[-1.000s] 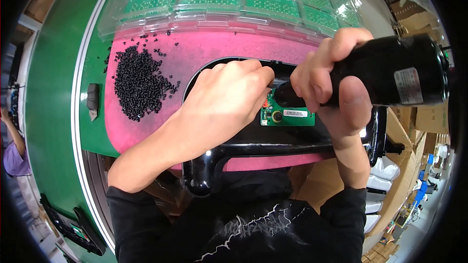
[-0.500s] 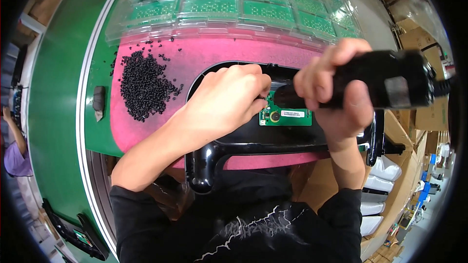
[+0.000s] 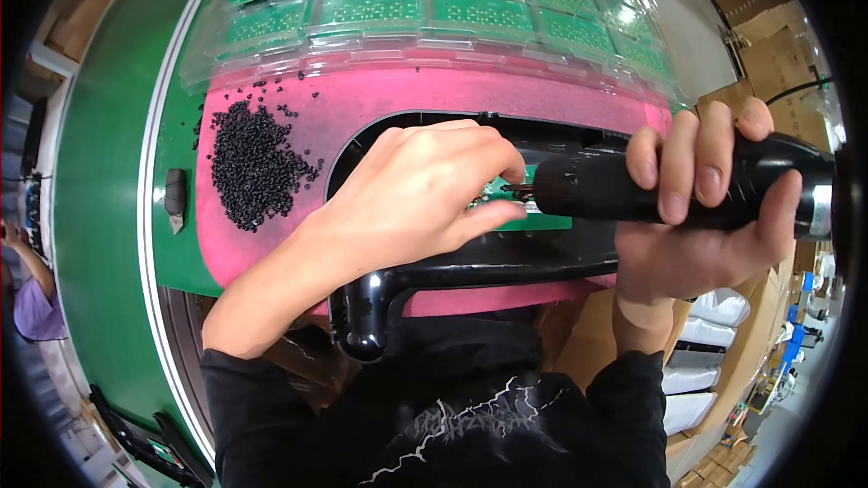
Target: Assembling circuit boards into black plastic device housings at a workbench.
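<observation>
Housing (image 3: pixel 488 268): one, glossy black, apparently moulded plastic, with a rounded rim and a stout tubular leg; lies below both hands, on a pink mat (image 3: pixel 380 86) with a dull, smudged surface.

Circuit board (image 3: pixel 547 223): one, flat, green, straight-edged; inside the housing, at the left fingertips, partly covered by fingers and tool.

Driver (image 3: pixel 579 190): one, black, cylindrical, shiny at the rear, duller toward the nose; tip at the board, between left thumb and forefinger.

Right hand (image 3: pixel 683 258): wrapped around the driver, fingers over its far side, thumb on the near side.

Left hand (image 3: pixel 411 185): fingers curled, thumb and forefinger either side of the driver's tip; whether a small part is pinched there, cannot tell.

Progress: board laid in housing, done. Driver work at the board, judged under way; fixings seated, if any, hidden by hand and tool.

Remaining stock: small black screws (image 3: pixel 253 167), apparently, grainy, in a loose heap left of the left hand; further green boards (image 3: pixel 479 11) in a clear, ridged plastic tray (image 3: pixel 389 43), beyond both hands.
</observation>
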